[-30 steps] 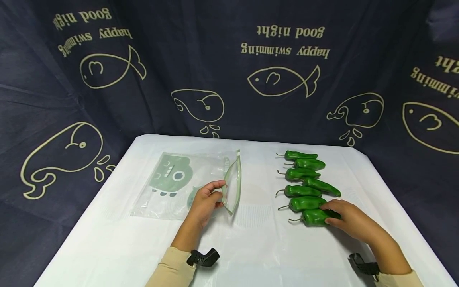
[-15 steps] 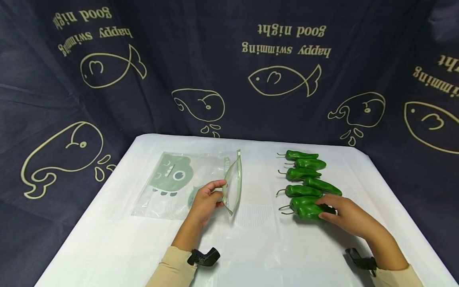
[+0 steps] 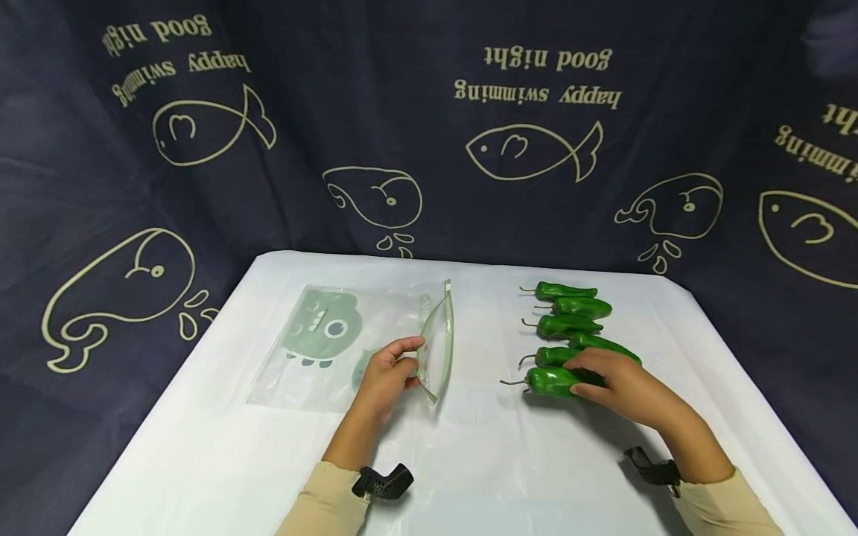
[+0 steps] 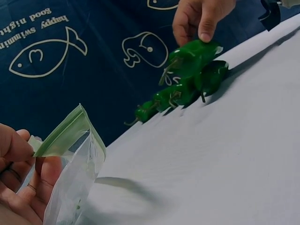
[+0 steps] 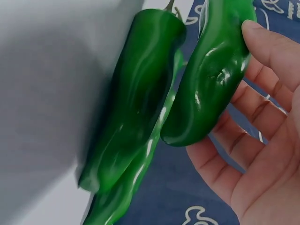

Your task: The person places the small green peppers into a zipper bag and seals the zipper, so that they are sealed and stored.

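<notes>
My left hand (image 3: 389,377) pinches the near rim of a clear zip bag (image 3: 395,309), which lies flat with its green-edged mouth (image 4: 70,131) spread apart and facing right. My right hand (image 3: 620,380) grips a green pepper (image 3: 550,382) between thumb and fingers, stem pointing left. In the left wrist view the held pepper (image 4: 192,58) is raised above another pepper (image 4: 213,76). From the right wrist, the pepper (image 5: 211,79) lies along my fingers, beside a pepper on the table (image 5: 136,93). Part of the row is hidden behind my right hand in the head view.
Several more green peppers (image 3: 570,325) lie in a row toward the back right of the white table (image 3: 482,469). A dark blue curtain (image 3: 429,97) with fish and whale prints hangs close behind the table's far edge.
My right hand has lifted the nearest pepper and carried it left and away from me, over the pepper beside it. My left hand stays at the bag's mouth.
</notes>
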### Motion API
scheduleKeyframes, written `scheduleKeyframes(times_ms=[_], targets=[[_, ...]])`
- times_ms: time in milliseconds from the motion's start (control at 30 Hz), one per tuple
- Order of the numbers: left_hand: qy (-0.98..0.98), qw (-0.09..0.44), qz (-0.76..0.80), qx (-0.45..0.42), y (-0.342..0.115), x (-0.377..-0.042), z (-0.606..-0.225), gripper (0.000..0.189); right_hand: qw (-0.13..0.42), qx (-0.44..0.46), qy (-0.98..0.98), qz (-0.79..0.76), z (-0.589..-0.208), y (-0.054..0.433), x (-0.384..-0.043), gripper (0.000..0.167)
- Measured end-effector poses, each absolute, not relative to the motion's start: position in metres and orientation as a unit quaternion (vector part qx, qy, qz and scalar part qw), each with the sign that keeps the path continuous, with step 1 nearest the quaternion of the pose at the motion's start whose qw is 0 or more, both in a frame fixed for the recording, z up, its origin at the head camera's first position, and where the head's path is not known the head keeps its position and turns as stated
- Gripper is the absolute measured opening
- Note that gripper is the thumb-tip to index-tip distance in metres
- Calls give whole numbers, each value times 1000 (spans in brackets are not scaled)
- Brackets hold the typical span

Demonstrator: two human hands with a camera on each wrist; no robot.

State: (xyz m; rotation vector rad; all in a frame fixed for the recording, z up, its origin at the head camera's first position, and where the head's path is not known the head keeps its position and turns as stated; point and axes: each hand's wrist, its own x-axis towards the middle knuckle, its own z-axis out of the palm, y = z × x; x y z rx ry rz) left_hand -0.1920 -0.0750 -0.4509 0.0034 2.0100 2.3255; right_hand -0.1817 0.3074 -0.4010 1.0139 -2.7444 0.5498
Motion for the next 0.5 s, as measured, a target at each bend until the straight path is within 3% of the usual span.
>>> scheduleKeyframes(times_ms=[500], targets=[[653, 34, 756, 2, -76, -193, -451, 40, 46, 353, -916, 184, -392, 272, -203, 29]])
